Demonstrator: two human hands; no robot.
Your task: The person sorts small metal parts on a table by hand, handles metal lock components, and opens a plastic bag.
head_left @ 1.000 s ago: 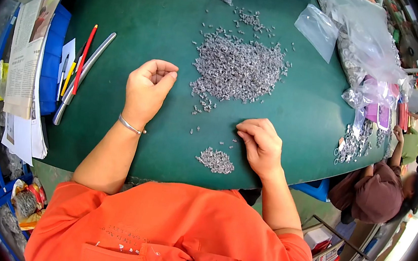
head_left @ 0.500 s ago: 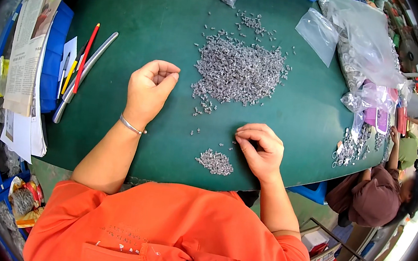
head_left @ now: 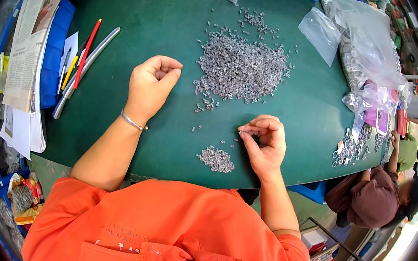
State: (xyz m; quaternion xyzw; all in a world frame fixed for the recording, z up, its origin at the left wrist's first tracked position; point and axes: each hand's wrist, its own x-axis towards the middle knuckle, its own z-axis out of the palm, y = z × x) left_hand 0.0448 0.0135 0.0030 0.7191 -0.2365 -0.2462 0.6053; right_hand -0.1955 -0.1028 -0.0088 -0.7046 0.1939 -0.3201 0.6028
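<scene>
A large heap of small clear-grey plastic pieces (head_left: 241, 67) lies on the green table, with a smaller pile of similar pieces (head_left: 216, 160) nearer to me. My left hand (head_left: 151, 85), wearing a silver bangle, is held left of the large heap. Its fingers are curled and the thumb presses close to the index finger; whatever is in that pinch, if anything, is hidden. Above and right of the small pile, my right hand (head_left: 265, 145) pinches one tiny piece (head_left: 240, 132) between thumb and index fingertips. A few loose pieces (head_left: 196, 128) lie between the two piles.
Pens (head_left: 87, 52) and a silver rod-like tool (head_left: 91, 67) lie at left, beside a blue bin (head_left: 56, 58) with newspaper (head_left: 27, 45). Plastic bags (head_left: 361, 39) and small metal rings (head_left: 350, 148) cover the right side. A co-worker (head_left: 378, 196) sits at right.
My right hand has risen slightly away from me, its fingers a little more extended, and a tiny piece now shows at its fingertips. My left hand has hardly moved.
</scene>
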